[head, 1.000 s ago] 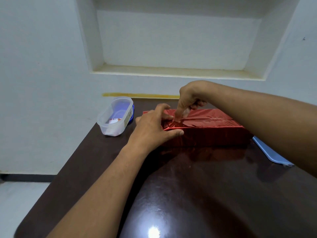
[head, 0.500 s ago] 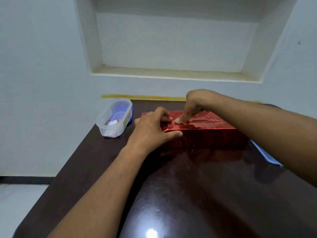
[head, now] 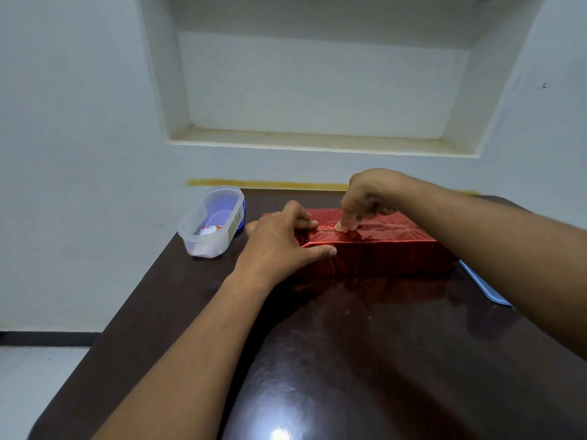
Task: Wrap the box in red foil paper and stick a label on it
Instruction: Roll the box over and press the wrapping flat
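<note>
The box (head: 381, 258), covered in shiny red foil paper, lies lengthwise at the far side of the dark table (head: 349, 360). My left hand (head: 279, 246) grips its left end, thumb along the front top edge and fingers on top over the folded foil. My right hand (head: 368, 198) hovers over the top with its fingers curled. One fingertip presses down on the foil seam, where a strip of clear tape (head: 381, 228) runs to the right. No label shows on the box.
A clear plastic container (head: 212, 222) with a small printed item inside stands left of the box, over a blue lid. A flat light-blue piece (head: 486, 285) pokes out beyond the box's right end. The wall and a recessed niche lie just behind the table.
My right hand has shifted a little along the seam and now presses flat on it. My left hand keeps its grip on the box's left end.
</note>
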